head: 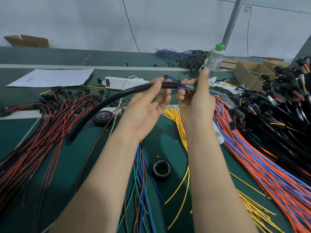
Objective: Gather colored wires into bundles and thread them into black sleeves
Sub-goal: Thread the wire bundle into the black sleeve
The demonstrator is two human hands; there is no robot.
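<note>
A long black sleeve [107, 101] curves from the table at the left up to my hands. My left hand [148, 106] pinches the sleeve near its open right end between thumb and fingers. My right hand [195, 101] grips a bundle of colored wires [188, 88], blue, green and red, right at the sleeve's mouth, with the forefinger raised. The wire ends meet the sleeve opening; how far they reach inside is hidden. The rest of the bundle [139, 182] hangs down between my forearms over the green table [80, 165].
Red-and-black wires [42, 132] spread at the left. Yellow wires [181, 132], orange and blue wires [269, 174] and black-sleeved harnesses [277, 106] lie at the right. Two tape rolls [161, 169] [103, 116], a white power strip [124, 83], paper [53, 77] and a bottle [216, 59] sit around.
</note>
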